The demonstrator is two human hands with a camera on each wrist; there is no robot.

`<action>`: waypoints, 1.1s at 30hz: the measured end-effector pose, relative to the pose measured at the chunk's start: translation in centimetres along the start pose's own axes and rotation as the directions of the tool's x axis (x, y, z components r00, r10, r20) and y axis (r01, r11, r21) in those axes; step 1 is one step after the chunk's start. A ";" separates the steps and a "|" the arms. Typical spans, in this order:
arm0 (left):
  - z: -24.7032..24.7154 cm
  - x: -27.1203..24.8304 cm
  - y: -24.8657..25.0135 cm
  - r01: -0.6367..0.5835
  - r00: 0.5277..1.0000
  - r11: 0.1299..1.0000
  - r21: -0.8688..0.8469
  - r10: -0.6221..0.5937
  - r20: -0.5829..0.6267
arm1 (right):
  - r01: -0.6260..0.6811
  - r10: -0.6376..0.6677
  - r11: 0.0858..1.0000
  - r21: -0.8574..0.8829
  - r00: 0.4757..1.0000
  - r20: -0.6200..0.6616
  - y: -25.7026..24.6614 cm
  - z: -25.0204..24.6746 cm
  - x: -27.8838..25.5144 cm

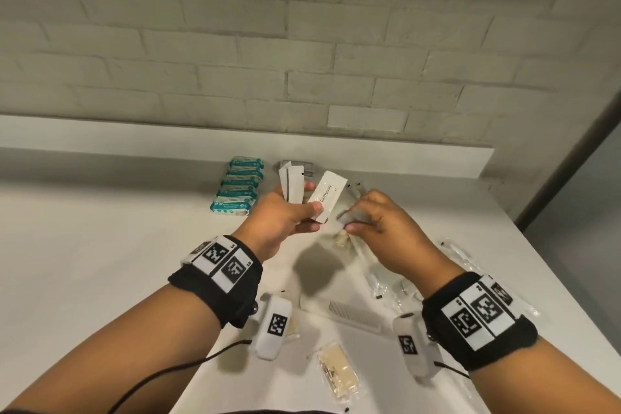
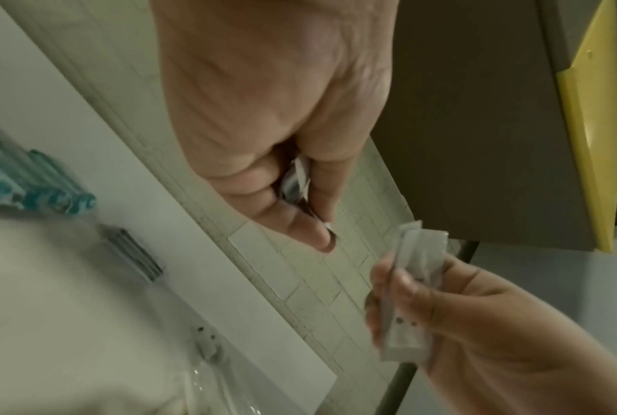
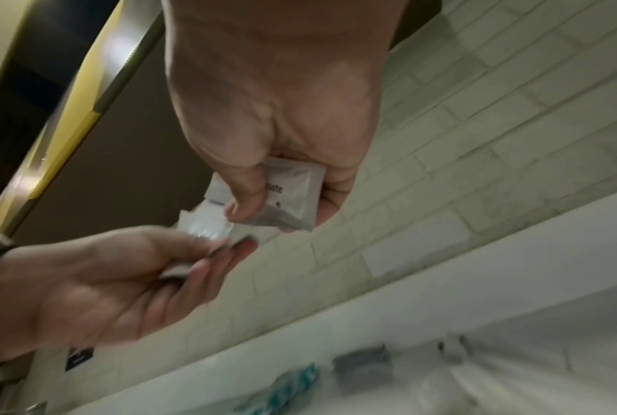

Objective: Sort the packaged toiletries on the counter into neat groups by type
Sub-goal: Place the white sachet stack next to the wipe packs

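My left hand is raised over the white counter and grips a fan of several white toothpaste sachets. One of them, labelled "Toothpaste", sticks out under the thumb. In the left wrist view these sachets sit pinched between thumb and fingers. Close on the right, my right hand pinches one more white toothpaste sachet, also seen in the left wrist view. The two hands almost touch.
A row of teal packs and a stack of grey packets lie by the back ledge. Below the hands are a clear packet with beige contents, a wrapped comb, a beige packet and clear packets near the right edge.
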State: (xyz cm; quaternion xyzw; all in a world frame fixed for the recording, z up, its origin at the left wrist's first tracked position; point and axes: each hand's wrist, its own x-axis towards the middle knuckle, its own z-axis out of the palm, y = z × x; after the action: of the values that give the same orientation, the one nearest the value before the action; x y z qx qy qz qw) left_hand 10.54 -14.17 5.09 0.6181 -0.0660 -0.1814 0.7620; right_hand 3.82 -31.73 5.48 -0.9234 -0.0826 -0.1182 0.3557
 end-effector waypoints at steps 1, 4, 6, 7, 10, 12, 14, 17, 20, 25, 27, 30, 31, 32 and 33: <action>-0.1 0.0 0.2 0.007 1.000 0.999 0.044 -0.006 -0.007 | -0.017 0.017 1.000 -0.007 1.000 -0.021 -0.1 -0.6 0.2; -0.5 0.1 0.4 -0.006 0.999 0.967 0.255 -0.005 0.043 | 0.054 -0.057 0.983 -0.178 0.998 -0.013 -1.0 -2.3 1.1; -0.3 0.0 0.5 -0.035 0.994 0.944 0.327 0.000 0.105 | 0.128 -0.081 0.912 -0.391 0.988 0.134 -2.2 -2.7 1.5; 0.0 -0.1 0.5 -0.040 0.991 0.950 0.310 -0.003 0.137 | 0.127 -0.042 0.891 -0.436 0.979 0.199 -2.6 -2.5 1.7; 0.4 -0.3 0.8 -0.003 0.985 0.981 0.195 -0.031 0.168 | -0.079 0.152 0.957 -0.280 0.956 0.252 -3.0 -1.3 1.8; 0.1 -0.4 0.8 0.076 0.983 0.995 0.071 -0.086 0.161 | -0.219 0.241 0.968 -0.127 0.949 0.201 -2.0 -0.4 1.7; -0.5 -0.6 0.9 0.174 0.968 0.983 -0.064 -0.159 0.195 | -0.293 0.293 0.956 -0.018 0.947 0.131 -0.9 0.1 1.7; -1.1 -0.9 0.7 0.184 0.951 0.982 -0.029 -0.171 0.259 | -0.329 0.330 0.861 0.388 0.942 0.067 -0.2 0.1 1.4; -0.6 -1.3 0.6 0.132 0.946 0.983 0.124 -0.163 0.282 | -0.277 0.258 0.636 0.720 0.956 0.140 -0.8 -0.3 1.6; -0.1 -1.2 0.4 0.113 0.939 0.977 0.183 -0.165 0.300 | -0.109 0.174 0.710 0.696 0.984 -0.023 -1.8 -0.5 2.4; -0.1 -0.9 0.5 0.136 0.950 0.981 0.136 -0.169 0.264 | 0.007 0.086 0.820 0.572 0.987 -0.136 -1.4 -0.8 2.4; -0.7 -0.2 0.7 0.148 0.977 0.987 -0.068 -0.135 0.168 | 0.039 -0.001 0.927 0.373 0.995 -0.100 -0.1 -0.7 2.1; -0.9 0.0 0.7 0.146 0.981 0.982 -0.123 -0.128 0.147 | 0.046 -0.024 0.944 0.327 0.997 -0.073 0.2 -0.6 1.8; -1.2 0.2 0.6 0.140 0.983 0.979 -0.149 -0.120 0.136 | 0.062 -0.049 0.958 0.279 0.997 -0.055 0.7 -0.3 1.5; -1.3 0.3 0.6 0.132 0.985 0.980 -0.151 -0.112 0.131 | 0.090 -0.082 0.970 0.225 0.996 -0.045 1.0 -0.1 1.2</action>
State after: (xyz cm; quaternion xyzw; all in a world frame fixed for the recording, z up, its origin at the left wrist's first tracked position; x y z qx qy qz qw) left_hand 11.36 -13.02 5.32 0.5458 -0.0596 -0.2699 0.7910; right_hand 5.15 -32.41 5.21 -0.8701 -0.1290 -0.1397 0.4547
